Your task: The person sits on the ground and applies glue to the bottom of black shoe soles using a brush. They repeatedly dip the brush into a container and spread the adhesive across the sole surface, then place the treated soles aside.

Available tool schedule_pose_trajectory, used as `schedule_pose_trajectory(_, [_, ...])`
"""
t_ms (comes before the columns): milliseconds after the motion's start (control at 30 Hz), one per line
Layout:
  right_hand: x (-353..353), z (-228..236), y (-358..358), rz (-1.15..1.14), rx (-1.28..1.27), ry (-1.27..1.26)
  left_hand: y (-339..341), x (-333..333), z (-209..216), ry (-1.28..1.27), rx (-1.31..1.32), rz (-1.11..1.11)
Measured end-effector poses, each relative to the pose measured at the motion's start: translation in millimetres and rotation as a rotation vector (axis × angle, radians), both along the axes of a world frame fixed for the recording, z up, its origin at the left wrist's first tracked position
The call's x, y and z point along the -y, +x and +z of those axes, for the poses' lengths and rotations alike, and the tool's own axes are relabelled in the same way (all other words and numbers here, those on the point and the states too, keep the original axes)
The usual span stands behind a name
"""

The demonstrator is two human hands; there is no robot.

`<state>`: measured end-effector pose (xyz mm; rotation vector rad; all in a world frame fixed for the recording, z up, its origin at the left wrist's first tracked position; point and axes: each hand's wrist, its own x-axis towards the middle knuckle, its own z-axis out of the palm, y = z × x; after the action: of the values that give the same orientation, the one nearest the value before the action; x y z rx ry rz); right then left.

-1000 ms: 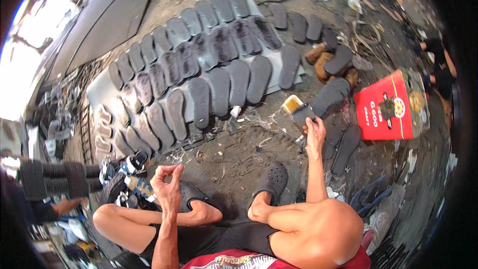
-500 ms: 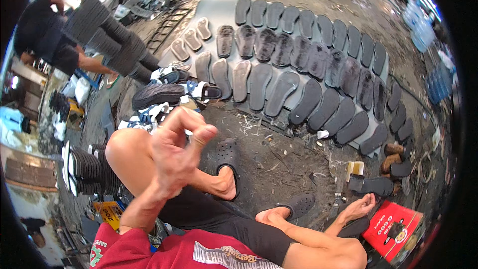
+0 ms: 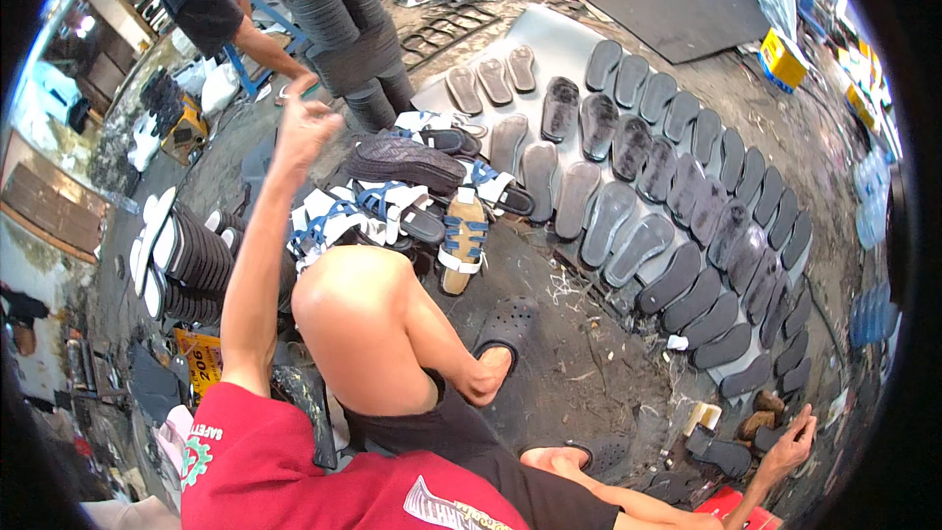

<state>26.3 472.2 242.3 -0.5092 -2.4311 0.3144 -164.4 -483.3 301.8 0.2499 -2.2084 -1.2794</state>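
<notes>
Left hand (image 3: 306, 132) raised at far left, blurred; cannot tell if fingers are together or apart, no held object visible. It overlaps the end of a co-worker's forearm (image 3: 267, 51); cannot tell if they touch. Nearest things: sandal pile (image 3: 392, 208) just right of it, smooth white and blue straps, and a tall stack of soles (image 3: 334, 15), dark ribbed layers, farther off. On the pile, 1 thick dark sole (image 3: 407, 164) with woven-look sides; 1 tan-bed sandal (image 3: 459, 253) at its near right edge.

Right hand (image 3: 788, 447) at near right, fingers loosely bent and slightly apart, nothing seen in them. Beside it: rough brown blocks (image 3: 756, 425), flat dark slipper piece (image 3: 721, 451), pale yellow block (image 3: 701, 418), and red box (image 3: 736, 508) under the forearm.

Grey smooth sheet (image 3: 559, 39) spans far middle to right, carrying rows of rounded soles: 3 small ones far left, middle row patchy dark, near row partly overhanging the edge. Between sheet and holed rubber clogs (image 3: 507, 326), a strip of gritty dirt (image 3: 589, 363) with threads gives moving room; left side is tight with sandals.
</notes>
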Motion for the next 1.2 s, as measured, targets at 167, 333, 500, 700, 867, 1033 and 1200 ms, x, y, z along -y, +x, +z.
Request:
schedule_pose_trajectory(167, [99.1, 88.9, -49.3, 0.207, 0.224, -0.109, -49.6, 58.7, -93.9, -0.38, 0.906, 0.303])
schedule_pose_trajectory(333, [144.3, 96.0, -87.8, 0.606, 0.566, 0.226, -81.5, 50.3, -115.9, -0.226, 1.065, 0.232])
schedule_pose_trajectory(500, [223.2, 53.1, -135.5, 0.866, 0.769, 0.355, -105.1, 46.9, -127.8, 0.275, 0.895, 0.188])
schedule_pose_trajectory(700, [327.1, -40.8, -200.6, 1.051, 0.447, -0.218, -133.3, -11.2, -93.8, 0.086, 0.583, 0.181])
schedule_pose_trajectory(867, [436.2, -90.7, -225.6, 0.828, 0.077, -0.801, -109.3, -119.8, -20.8, -0.247, 0.2, -0.066])
schedule_pose_trajectory(1033, [487.2, -47.2, -213.3, 0.968, -0.359, -0.303, -51.5, -213.9, 77.8, -0.131, 0.043, -0.406])
schedule_pose_trajectory(1200, [468.3, 5.0, -186.1, 1.006, -0.391, -0.082, -25.7, -248.7, 85.8, 0.328, 0.241, -0.744])
